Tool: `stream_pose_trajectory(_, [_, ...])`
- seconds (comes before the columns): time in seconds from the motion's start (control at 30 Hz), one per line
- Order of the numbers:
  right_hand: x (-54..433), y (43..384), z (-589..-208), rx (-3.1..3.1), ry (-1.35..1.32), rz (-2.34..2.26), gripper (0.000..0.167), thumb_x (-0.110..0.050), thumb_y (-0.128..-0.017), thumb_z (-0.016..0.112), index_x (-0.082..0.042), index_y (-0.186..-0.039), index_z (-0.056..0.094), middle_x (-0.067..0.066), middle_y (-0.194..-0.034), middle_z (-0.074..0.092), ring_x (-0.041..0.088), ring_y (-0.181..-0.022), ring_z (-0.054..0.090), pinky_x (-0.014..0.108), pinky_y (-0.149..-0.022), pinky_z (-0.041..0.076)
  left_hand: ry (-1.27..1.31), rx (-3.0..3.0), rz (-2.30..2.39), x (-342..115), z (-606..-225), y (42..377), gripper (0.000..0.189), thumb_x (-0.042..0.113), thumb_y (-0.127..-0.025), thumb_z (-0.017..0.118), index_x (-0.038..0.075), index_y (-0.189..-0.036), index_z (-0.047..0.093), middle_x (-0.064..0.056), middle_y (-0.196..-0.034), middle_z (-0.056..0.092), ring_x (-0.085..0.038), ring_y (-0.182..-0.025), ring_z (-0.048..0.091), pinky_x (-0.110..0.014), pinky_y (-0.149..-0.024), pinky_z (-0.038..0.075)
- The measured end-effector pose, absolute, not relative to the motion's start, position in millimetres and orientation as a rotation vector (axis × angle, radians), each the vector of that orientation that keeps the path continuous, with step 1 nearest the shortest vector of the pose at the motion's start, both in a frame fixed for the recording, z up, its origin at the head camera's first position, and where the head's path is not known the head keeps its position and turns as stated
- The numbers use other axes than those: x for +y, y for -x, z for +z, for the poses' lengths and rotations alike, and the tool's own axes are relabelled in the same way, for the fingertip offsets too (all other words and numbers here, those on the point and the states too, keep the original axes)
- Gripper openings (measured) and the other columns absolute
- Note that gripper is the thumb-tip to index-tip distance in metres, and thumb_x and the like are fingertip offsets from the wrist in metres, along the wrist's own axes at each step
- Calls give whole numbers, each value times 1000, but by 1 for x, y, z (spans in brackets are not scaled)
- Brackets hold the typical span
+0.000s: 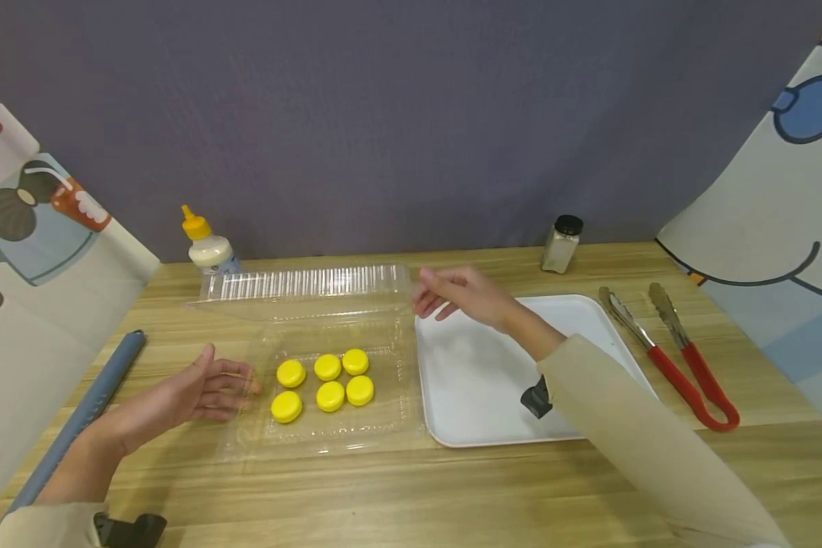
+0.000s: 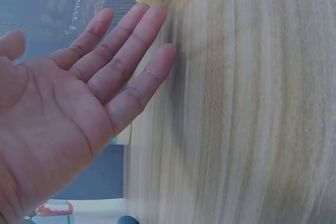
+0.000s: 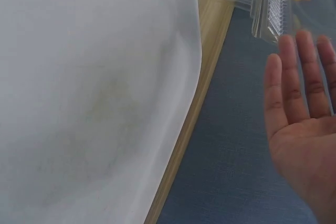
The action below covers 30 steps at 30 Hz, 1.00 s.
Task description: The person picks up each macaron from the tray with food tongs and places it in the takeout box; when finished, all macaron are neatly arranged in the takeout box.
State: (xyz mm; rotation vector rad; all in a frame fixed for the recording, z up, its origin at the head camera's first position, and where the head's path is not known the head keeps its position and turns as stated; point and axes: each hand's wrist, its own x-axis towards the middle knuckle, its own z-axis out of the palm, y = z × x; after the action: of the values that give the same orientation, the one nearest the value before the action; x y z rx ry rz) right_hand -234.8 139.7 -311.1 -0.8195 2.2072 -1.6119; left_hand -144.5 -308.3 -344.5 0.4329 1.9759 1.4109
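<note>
A clear plastic clamshell box (image 1: pixel 390 426) lies on the table with its lid (image 1: pixel 301 304) raised at the back. Inside its base are several round yellow pieces (image 1: pixel 329 396), set in two rows. My left hand (image 1: pixel 199 388) reaches to the box's left side, fingers straight and palm showing in the left wrist view. Beside the lid's right end, over the back of the white tray (image 1: pixel 466 411), is my right hand (image 1: pixel 469 295). Its fingers extend loosely in the right wrist view, with nothing held in them.
Red-handled tongs (image 1: pixel 692 380) lie right of the tray. A black-capped shaker jar (image 1: pixel 562 245) stands behind it. At the back left is a squeeze bottle (image 1: pixel 210 247) with a yellow nozzle. A long blue-grey roll (image 1: pixel 82 411) runs along the left edge. A dark wall panel closes off the back.
</note>
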Motion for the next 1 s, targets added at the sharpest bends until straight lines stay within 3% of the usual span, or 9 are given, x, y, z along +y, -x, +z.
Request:
stream_pose_trajectory(0.13, [142, 228, -311, 2253, 855, -1487, 31, -28, -102, 65, 1, -112, 72, 9, -102, 74, 29, -97, 69, 52, -86, 58, -442, 1908, 1458, -312, -346, 147, 84, 51, -106, -6, -12, -155, 17, -21, -151, 45, -18, -123, 61, -30, -99, 52])
stream_pose_trajectory(0.37, [144, 217, -315, 2335, 962, -1233, 30, -29, -88, 81, -9, -110, 75, 1, -105, 74, 19, -98, 68, 38, -85, 57, -533, 1810, 1485, -316, -349, 146, 89, 57, -101, -10, -10, -157, 7, -7, -154, 47, -15, -129, 57, -25, -103, 47])
stream_pose_trajectory(0.47, [144, 214, -317, 2349, 971, -1157, 33, -29, -85, 84, -11, -112, 74, 5, -109, 72, 18, -99, 67, 37, -82, 57, -567, 1854, 1464, -317, -350, 141, 77, 50, -109, 4, -9, -158, 4, -6, -156, 44, -11, -131, 54, -23, -102, 46])
stream_pose_trajectory(0.53, [144, 212, -319, 2356, 996, -1106, 34, -31, -84, 85, -14, -111, 74, 7, -112, 71, 19, -100, 66, 37, -81, 57, -564, 1889, 1457, -316, -351, 138, 68, 39, -113, 21, -9, -158, 5, -10, -157, 42, -10, -130, 54, -24, -100, 47])
stream_pose_trajectory(0.67, [143, 211, -324, 2378, 1045, -1049, 33, -33, -83, 86, -19, -110, 73, 6, -111, 71, 20, -98, 67, 35, -78, 58, -526, 1946, 1455, -315, -353, 134, 69, 22, -109, 46, -8, -157, 7, -25, -158, 33, -11, -128, 55, -28, -96, 50])
stream_pose_trajectory(0.77, [143, 209, -326, 2410, 1060, -1023, 34, -35, -83, 87, -20, -110, 72, 4, -111, 71, 19, -96, 66, 34, -75, 57, -492, 1985, 1443, -314, -353, 133, 71, 19, -106, 51, -8, -156, 9, -32, -156, 31, -8, -126, 53, -30, -94, 52])
stream_pose_trajectory(1.0, [146, 191, -326, 2515, 1091, -901, 52, -45, -87, 81, -17, -126, 65, 1, -110, 69, 14, -94, 65, 31, -75, 55, -489, 1965, 1439, -311, -350, 133, 72, 17, -105, 54, -8, -156, 10, -32, -153, 35, -7, -126, 54, -30, -94, 53])
